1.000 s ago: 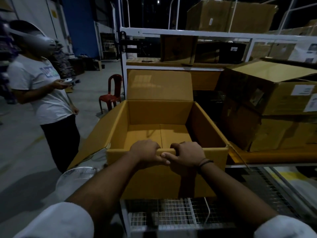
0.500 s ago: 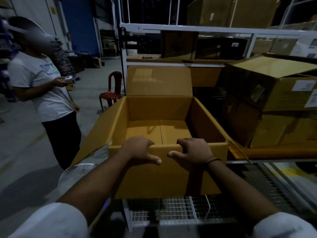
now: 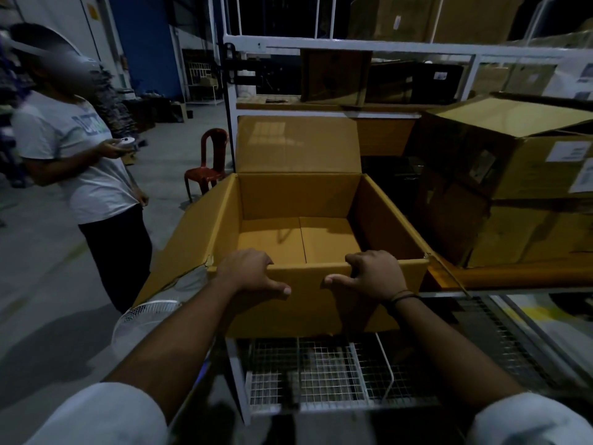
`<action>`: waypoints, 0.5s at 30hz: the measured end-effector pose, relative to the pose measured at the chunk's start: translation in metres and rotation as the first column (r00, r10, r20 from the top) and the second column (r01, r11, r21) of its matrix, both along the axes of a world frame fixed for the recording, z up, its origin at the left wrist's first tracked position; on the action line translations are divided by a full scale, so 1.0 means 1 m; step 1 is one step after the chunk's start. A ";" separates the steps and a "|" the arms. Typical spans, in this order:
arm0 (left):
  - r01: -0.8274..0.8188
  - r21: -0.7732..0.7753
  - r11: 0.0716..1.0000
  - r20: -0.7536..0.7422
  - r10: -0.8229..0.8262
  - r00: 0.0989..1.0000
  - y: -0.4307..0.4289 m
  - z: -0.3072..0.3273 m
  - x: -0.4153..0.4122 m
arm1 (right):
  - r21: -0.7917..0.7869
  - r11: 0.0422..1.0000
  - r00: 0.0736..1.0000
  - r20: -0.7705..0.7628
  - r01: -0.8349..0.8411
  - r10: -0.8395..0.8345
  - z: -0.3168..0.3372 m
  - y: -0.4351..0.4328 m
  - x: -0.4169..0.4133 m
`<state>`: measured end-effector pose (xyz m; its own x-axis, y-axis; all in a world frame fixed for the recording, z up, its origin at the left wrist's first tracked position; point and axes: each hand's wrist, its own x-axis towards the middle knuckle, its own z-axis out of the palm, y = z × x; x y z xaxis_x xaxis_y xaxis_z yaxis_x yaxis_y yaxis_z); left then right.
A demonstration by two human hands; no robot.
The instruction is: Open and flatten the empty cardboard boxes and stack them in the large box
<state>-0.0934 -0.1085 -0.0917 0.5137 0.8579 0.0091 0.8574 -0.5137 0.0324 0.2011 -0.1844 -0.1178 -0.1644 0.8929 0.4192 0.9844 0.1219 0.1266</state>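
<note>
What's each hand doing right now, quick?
Left hand: closed, fingers hooked over the near rim of the open cardboard box.
Right hand: closed on the same rim.

Interior of large box [image 3: 298, 194]: open from above. Right of box: stacked cartons [image 3: 519, 175] close alongside. Behind: upright flap [image 3: 295, 142], rack frame [image 3: 353, 46]. Left: lowered flap [image 3: 192, 239], fan [image 3: 141, 319], standing person [image 3: 86, 175].

left grip [image 3: 248, 273]: fingertips hidden behind the near wall of the large box [image 3: 308, 313];
right grip [image 3: 373, 276]: fingertips likewise out of sight inside the rim;
bystander [image 3: 90, 175]: held item [image 3: 125, 142] too small to identify;
fan [image 3: 144, 319]: partly covered by a box flap and the left forearm;
label [image 3: 566, 151]: print unreadable;
stacked boxes [image 3: 513, 175]: cut off by the right edge
</note>
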 end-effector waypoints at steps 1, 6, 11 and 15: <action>-0.003 -0.005 1.000 0.002 0.003 1.000 -0.001 0.001 0.000 | -0.005 1.000 1.000 0.004 0.017 -0.017 0.000 -0.001 -0.001; -0.009 -0.058 0.998 0.042 0.011 0.999 0.001 0.001 -0.001 | -0.003 0.990 0.990 -0.020 0.141 -0.141 -0.007 -0.011 -0.006; -0.004 -0.058 0.998 0.048 0.006 0.999 0.000 0.001 -0.002 | -0.102 0.989 0.991 -0.073 0.106 -0.113 -0.001 -0.020 0.002; 0.012 -0.065 0.998 0.057 -0.008 0.998 0.001 -0.002 -0.003 | -0.151 0.983 0.987 -0.106 0.104 -0.121 0.002 -0.023 0.002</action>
